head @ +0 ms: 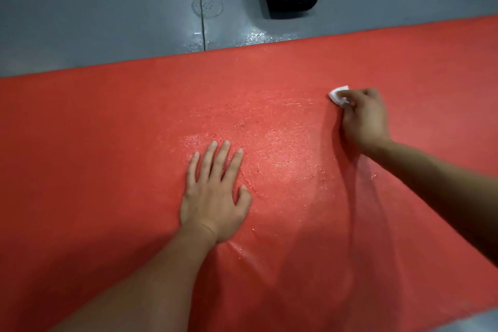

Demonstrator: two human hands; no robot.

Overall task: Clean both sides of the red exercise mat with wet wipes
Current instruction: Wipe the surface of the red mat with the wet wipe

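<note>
Your right hand [365, 116] pinches a small white wet wipe [339, 94]; your left hand [214, 191] lies flat, fingers spread, on the red textured exercise mat [107, 129]. The wet sheen could let that bracing palm slip and crease the mat.

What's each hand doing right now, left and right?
Left hand: open, fingers spread, pressing flat on the red mat.
Right hand: closed on a white wipe, held against the mat.

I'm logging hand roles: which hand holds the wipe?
The right hand pinches the white wipe on the mat; the left hand lies flat, holding nothing.
</note>
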